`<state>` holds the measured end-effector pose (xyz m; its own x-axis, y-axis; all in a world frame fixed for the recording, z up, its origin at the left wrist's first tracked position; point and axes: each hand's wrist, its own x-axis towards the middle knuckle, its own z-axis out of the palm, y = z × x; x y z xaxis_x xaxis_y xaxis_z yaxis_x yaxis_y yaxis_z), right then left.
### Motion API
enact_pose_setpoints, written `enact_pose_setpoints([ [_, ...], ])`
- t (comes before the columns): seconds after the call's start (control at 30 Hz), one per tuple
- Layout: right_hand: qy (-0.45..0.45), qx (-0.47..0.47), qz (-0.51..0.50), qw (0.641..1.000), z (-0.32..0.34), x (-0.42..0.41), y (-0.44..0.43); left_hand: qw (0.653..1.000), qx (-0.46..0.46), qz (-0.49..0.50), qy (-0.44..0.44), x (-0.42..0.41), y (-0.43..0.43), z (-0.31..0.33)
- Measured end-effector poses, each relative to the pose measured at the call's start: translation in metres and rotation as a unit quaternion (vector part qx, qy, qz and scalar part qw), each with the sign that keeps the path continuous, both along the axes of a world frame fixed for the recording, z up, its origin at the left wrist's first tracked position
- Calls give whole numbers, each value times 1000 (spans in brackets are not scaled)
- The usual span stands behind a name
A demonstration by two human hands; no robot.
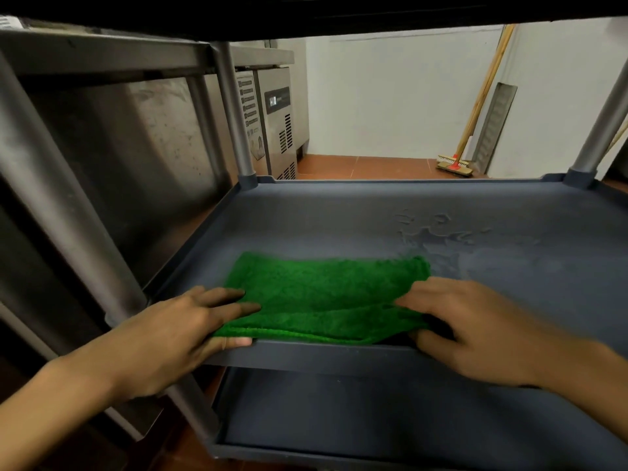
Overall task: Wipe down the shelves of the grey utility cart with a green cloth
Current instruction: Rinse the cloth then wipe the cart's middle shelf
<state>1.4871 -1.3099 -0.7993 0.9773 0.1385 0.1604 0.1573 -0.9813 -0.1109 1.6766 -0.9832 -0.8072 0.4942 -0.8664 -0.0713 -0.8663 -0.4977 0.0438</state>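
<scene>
A green cloth [323, 295] lies folded on the middle shelf [339, 215] of the grey utility cart, near its front edge. My left hand [180, 338] grips the cloth's left end, fingers on top and thumb under the edge. At the cloth's right end my right hand [475, 331] holds it the same way, thumb tucked below. A wet smear [441, 232] marks the shelf behind the cloth on the right. The bottom shelf [390, 413] shows below; the top shelf [339, 11] is a dark band overhead.
Grey cart posts stand at the front left [68, 212], back left [234, 110] and back right [605, 110]. A steel counter [136, 137] and refrigeration unit [277, 120] are to the left. A broom [475, 103] and metal panel [496, 124] lean on the white wall.
</scene>
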Motion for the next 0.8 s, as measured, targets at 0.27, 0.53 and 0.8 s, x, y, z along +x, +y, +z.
enact_pose_setpoints([
  [0.27,-86,-26,1,996,-25,-8,7,995,31,-9,-91,-1,0,-13],
  [0.53,-122,-52,-5,991,-30,28,-16,996,15,30,-86,23,-32,-6],
  [0.8,-110,-31,-39,993,-27,77,-26,997,-18,60,-49,77,-67,-7],
])
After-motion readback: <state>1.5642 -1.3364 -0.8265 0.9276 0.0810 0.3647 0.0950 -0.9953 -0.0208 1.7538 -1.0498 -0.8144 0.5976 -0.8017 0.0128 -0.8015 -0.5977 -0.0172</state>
